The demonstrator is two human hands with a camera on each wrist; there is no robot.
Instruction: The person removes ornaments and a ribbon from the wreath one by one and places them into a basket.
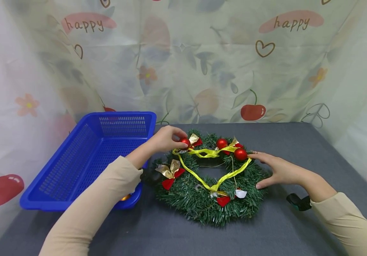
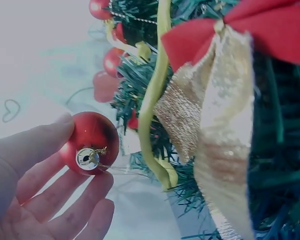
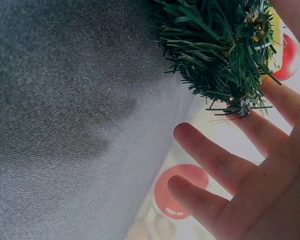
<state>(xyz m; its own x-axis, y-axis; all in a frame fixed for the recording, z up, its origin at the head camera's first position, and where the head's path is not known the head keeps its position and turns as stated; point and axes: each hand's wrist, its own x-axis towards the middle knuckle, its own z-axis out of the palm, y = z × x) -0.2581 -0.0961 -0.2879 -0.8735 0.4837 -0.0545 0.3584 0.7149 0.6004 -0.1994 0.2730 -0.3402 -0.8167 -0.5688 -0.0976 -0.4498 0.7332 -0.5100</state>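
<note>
Left hand (image 1: 167,139): thumb and fingers pinching a red ball (image 1: 185,143) at the wreath's 11 o'clock. Right hand (image 1: 277,170): fingers spread, nothing gripped, fingertips touching greenery around 2–3 o'clock. Wreath (image 1: 186,201) flat between both hands, yellow ribbon (image 1: 199,181) across it. Blue basket (image 1: 87,206) at its 9 o'clock.

Both wrist views crop the green wreath (image 3: 217,55).

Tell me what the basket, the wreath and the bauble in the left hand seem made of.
Basket: probably plastic, smooth blue, with molded-looking slots. Wreath: likely plastic, slightly shiny, in thin needle strips. Bauble: satin-red plastic or glass, by its soft sheen; metallic-looking cap.
</note>
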